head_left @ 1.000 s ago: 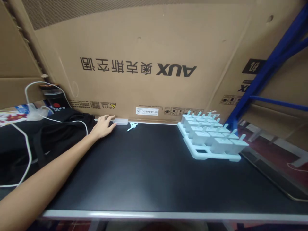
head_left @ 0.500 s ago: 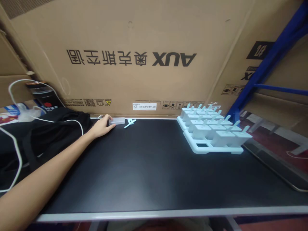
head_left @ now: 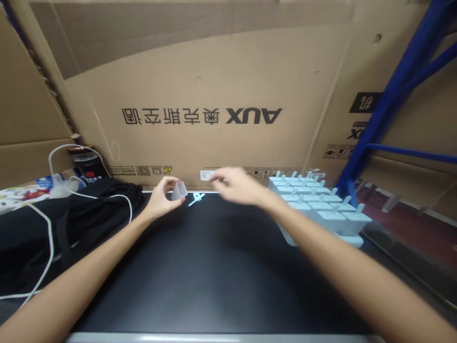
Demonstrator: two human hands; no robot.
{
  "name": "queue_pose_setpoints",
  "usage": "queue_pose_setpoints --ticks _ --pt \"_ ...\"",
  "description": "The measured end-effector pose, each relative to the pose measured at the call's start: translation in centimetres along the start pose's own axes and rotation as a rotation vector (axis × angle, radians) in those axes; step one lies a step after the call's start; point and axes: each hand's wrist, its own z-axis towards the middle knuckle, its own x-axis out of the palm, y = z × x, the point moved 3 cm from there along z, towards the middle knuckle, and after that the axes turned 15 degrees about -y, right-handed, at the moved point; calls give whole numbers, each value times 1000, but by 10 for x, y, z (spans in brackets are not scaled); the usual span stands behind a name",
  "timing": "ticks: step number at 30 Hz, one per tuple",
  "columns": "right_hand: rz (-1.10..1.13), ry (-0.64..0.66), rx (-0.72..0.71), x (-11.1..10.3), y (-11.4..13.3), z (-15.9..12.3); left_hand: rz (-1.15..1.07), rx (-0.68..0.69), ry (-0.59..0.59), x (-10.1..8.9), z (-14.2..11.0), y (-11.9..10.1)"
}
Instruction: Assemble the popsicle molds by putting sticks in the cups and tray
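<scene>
At the back left of the black table point(head_left: 200, 271), my left hand point(head_left: 164, 197) is closed around a translucent white popsicle mold cup point(head_left: 179, 191), whose open end faces right. Just right of the cup lies a light blue popsicle stick lid point(head_left: 196, 198). Over the back middle of the table, my right hand point(head_left: 233, 186) hangs blurred by motion, so its fingers are hard to read. A light blue popsicle mold set point(head_left: 330, 216) with several stick lids stands on the right, partly hidden behind my right forearm.
A large cardboard box point(head_left: 200, 76) closes off the table's back edge. On the left lie a black bag point(head_left: 117, 190), a white cable point(head_left: 50, 238) and a dark bottle point(head_left: 87, 164). A blue metal frame point(head_left: 385, 114) rises at the right.
My left hand has picked up the cup and turned its open end into view. My right hand has come in from the right. The view has tilted up a little.
</scene>
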Motion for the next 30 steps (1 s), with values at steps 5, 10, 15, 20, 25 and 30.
queue_pose_setpoints --ticks 5,10,15,20,25,30 --pt "-186 127 192 93 -3 51 99 150 212 11 -13 -8" --pt "-230 140 259 136 -20 73 241 265 436 22 -20 -7" --pt "-225 105 272 131 -34 62 369 177 524 34 -22 2" --pt "-127 -34 308 103 -53 45 386 198 470 37 -24 -3" --pt "182 -176 283 73 -58 18 197 191 328 46 -24 -16" --pt "1040 -281 451 67 -45 -26 -36 156 310 71 -32 -28"
